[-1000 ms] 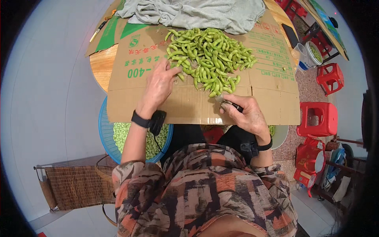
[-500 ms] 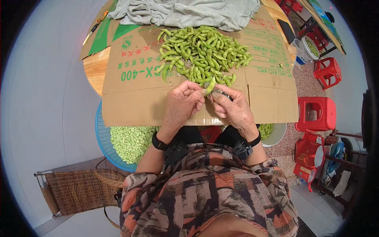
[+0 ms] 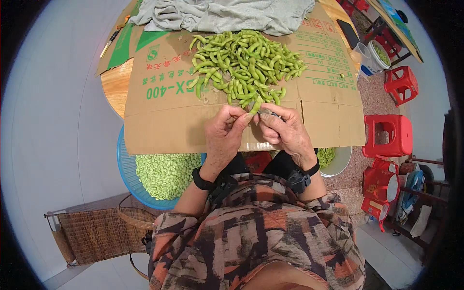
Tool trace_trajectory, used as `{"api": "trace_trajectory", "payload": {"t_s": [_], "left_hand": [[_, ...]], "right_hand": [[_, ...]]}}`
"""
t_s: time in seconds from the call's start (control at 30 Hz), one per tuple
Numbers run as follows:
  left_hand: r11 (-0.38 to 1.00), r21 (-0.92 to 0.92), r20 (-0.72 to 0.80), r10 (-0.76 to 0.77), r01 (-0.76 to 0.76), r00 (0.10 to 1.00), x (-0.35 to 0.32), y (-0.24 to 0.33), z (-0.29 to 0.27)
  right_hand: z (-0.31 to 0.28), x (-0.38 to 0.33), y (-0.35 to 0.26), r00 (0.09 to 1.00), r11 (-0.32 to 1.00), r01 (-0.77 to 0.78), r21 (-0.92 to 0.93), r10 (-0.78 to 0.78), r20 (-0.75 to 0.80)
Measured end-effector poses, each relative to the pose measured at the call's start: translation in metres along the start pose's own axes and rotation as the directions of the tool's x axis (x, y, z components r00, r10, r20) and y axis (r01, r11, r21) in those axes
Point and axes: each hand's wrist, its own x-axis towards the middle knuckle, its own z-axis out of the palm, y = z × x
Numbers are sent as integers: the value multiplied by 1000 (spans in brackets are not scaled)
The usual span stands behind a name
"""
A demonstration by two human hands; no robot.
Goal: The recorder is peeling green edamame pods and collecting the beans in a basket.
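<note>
Over the near part of the cardboard, my left hand [image 3: 225, 129] pinches a green soybean pod [image 3: 256, 105] between thumb and fingertips. The pod stands slanted, its tip pointing away from me. Close against its right side is my right hand [image 3: 285, 130], fingers curled, with a small dark object [image 3: 273, 115] showing between thumb and forefinger; its kind is mostly hidden. Just beyond both hands lies a heap of green soybean pods [image 3: 251, 63]. Below the table edge at left, a blue basket [image 3: 123, 162] holds shelled green beans [image 3: 164, 175].
Flattened cardboard [image 3: 159, 116] covers the wooden table [image 3: 116, 89]. A grey cloth [image 3: 217, 17] lies at the far edge, a box cutter [image 3: 112, 41] at far left. Below right, a pale bowl [image 3: 342, 163] contains green pods. Red stools [image 3: 388, 136] stand at right; a wicker chair [image 3: 96, 234] at lower left.
The view has shifted slightly. The hands stay together at the pod, which my left hand keeps pinched; its tip sits slightly lower in the picture.
</note>
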Motion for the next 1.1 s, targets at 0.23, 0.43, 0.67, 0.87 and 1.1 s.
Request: {"api": "trace_trajectory", "payload": {"t_s": [0.23,0.43,0.67,0.87,1.1], "left_hand": [[595,-667,208,-430,449,879,-9,-3,4],[374,-701,446,-433,607,783,-3,1,4],[952,40,239,-304,304,922,11,5,9],[924,224,262,-365,311,894,20,23,7],[909,-213,-76,-380,358,922,6,-11,38]], "right_hand": [[-3,-1,5,999,998,52,27,-52,-8],[-6,-10,-9,999,998,-38,-51,38,3],[7,-14,-13,963,725,168,-668,-266,-46],[-2,-8,6,900,654,215,-726,-422,-114],[31,-3,30,676,181,230,-956,-736,23]]}}
